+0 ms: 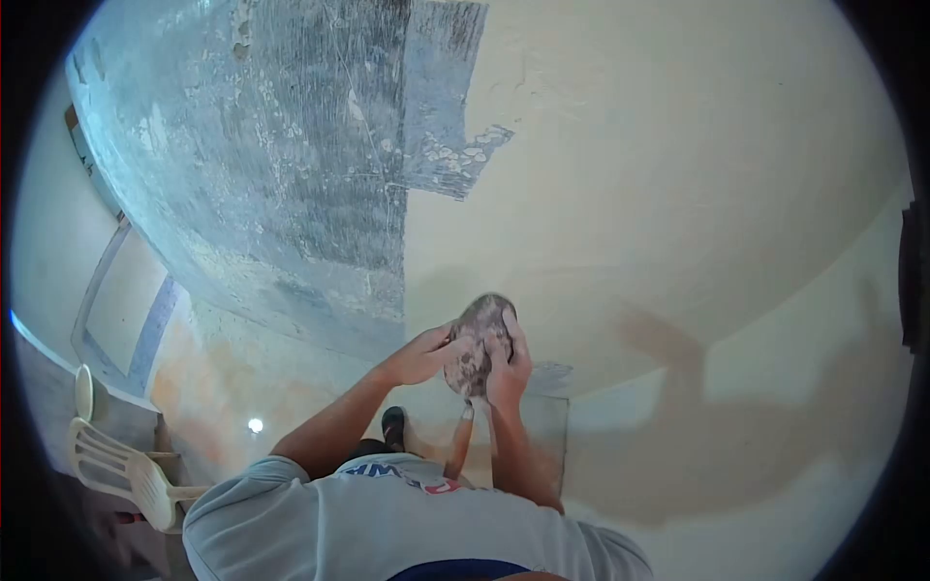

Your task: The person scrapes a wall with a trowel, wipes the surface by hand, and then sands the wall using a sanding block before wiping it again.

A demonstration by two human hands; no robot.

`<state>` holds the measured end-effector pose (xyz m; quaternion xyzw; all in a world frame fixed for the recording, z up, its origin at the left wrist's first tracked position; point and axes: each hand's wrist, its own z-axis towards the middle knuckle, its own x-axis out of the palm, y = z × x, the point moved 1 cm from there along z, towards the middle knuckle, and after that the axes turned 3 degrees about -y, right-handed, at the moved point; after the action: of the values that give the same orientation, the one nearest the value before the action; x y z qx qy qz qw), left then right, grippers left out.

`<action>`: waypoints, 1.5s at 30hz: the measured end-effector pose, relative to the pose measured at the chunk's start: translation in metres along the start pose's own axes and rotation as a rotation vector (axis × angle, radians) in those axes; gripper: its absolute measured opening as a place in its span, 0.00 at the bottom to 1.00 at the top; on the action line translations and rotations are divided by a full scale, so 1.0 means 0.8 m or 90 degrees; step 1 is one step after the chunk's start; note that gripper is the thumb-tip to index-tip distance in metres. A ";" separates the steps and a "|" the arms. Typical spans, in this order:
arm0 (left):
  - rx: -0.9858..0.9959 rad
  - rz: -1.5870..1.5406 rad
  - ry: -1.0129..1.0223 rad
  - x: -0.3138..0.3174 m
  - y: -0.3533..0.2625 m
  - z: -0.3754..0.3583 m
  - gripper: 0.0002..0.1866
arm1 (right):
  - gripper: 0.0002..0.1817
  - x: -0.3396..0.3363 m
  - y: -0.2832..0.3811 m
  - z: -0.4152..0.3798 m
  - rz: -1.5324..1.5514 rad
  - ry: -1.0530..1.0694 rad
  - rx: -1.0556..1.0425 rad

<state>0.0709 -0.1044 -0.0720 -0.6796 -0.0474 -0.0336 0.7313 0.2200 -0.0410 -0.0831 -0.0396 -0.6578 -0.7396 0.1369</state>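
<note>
The plaster-caked trowel (477, 344) sits a little below the centre of the view, held up against the wall by both hands. Nearest to the camera, at 6 o'clock, is the person's grey shirt (387, 523), and both forearms rise from it. The left hand (423, 356) presses its fingers against the 9 o'clock side of the trowel. The right hand (509, 360) wraps over the 3 o'clock edge, closed on it. A thin reddish handle (459, 443) hangs down between the forearms toward 6 o'clock; it is perhaps part of the same tool, but the view is too distorted to be sure. At 8 o'clock stands a white plastic chair (121, 470). Farther, the cream plastered wall (678, 194) fills 12 to 4 o'clock, and the bare grey patch (291, 165) spreads toward 11 o'clock.
</note>
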 end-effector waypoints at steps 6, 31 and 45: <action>0.052 -0.124 -0.217 -0.036 -0.052 0.043 0.11 | 0.24 0.112 0.037 0.055 0.070 0.019 -0.101; 0.319 0.157 -0.355 -0.101 -0.158 0.119 0.16 | 0.21 0.207 0.097 0.141 -0.039 -0.004 -0.296; 0.363 0.189 -0.317 -0.114 -0.172 0.127 0.13 | 0.23 0.217 0.096 0.144 0.008 -0.019 -0.249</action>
<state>-0.0378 -0.0151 0.0613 -0.4366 -0.1316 0.2526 0.8534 0.0593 0.0390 0.0475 -0.0805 -0.5031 -0.8518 0.1215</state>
